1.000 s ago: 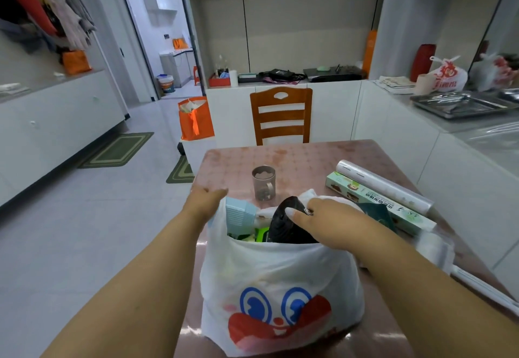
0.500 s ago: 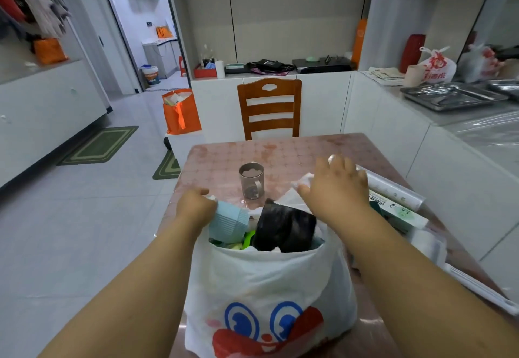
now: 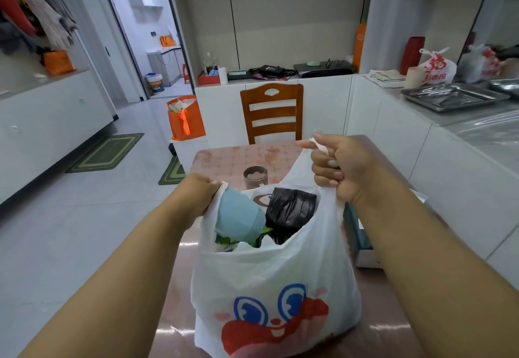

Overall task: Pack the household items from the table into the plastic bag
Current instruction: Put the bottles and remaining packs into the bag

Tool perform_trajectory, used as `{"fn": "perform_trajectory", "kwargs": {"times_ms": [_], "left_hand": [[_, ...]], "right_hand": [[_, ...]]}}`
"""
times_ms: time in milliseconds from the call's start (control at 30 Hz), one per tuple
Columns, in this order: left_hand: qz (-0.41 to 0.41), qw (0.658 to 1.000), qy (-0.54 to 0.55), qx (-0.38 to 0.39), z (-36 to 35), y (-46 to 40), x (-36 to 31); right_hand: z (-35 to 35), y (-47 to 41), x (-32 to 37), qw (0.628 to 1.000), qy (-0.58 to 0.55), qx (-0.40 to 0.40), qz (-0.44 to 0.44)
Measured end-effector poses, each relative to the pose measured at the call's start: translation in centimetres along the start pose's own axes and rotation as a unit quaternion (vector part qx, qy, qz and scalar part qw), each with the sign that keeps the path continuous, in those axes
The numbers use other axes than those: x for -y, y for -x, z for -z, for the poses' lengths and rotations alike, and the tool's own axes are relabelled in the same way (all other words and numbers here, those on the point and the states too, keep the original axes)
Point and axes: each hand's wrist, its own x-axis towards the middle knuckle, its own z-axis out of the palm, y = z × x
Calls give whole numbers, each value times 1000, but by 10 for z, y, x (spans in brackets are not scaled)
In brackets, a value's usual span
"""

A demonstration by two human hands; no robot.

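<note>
A white plastic bag (image 3: 269,270) with a blue-eyed, red-mouthed cartoon face stands on the pink table (image 3: 222,161) in front of me. My right hand (image 3: 339,166) is shut on the bag's right handle, pulled up high. At the bag's left rim, my left hand (image 3: 196,197) grips the edge. Inside the open mouth I see a light blue item (image 3: 238,221), a black packet (image 3: 289,208) and something green below them. A grey metal cup (image 3: 255,177) stands on the table just beyond the bag. A box (image 3: 358,231) lies mostly hidden behind my right forearm.
A wooden chair (image 3: 271,113) stands at the table's far end. An orange bag (image 3: 185,119) sits on a low white stand to the left. White counters run along the right with metal trays (image 3: 455,99) and a tied plastic bag (image 3: 438,67).
My right hand left the black packet, reached to the bag's far right side and has closed on the handle, lifting it. My left hand stays on the left rim. The camera moved closer.
</note>
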Motion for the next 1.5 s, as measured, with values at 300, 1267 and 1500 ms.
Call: {"fn": "perform_trajectory", "kwargs": {"times_ms": [300,1267,1500], "left_hand": [[156,969,169,92,27,9,-13],[-123,959,253,45,31,97,22],[-46,937,345,28,32,64,-20]], "right_hand": [[-3,17,6,998,-35,-1,44],[22,99,-29,994,-79,-64,37],[-12,60,-3,991,-100,-81,27]]}}
